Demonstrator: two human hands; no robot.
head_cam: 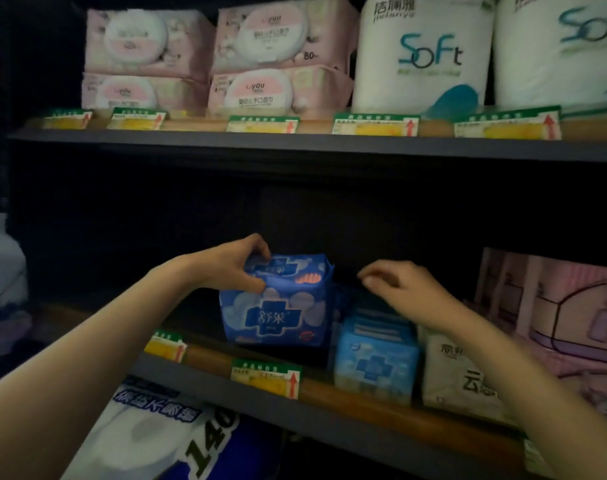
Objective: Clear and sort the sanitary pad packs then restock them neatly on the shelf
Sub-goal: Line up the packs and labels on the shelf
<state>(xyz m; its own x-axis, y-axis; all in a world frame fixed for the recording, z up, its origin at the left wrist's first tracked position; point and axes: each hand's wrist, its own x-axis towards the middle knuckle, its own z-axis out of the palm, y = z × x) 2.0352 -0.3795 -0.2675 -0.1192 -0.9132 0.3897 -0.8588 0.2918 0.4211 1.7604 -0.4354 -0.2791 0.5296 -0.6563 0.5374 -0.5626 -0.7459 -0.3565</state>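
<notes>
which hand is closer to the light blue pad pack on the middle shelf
Right. The right hand hovers just above the light blue pad pack, fingers loosely curled and empty. The left hand is further left, gripping the top dark blue pack of a stack.

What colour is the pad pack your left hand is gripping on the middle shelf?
Dark blue plastic pad pack with white clouds and cross; head view.

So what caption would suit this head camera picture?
Left hand grips a dark blue pad pack on the middle shelf; right hand hovers beside it.
</notes>
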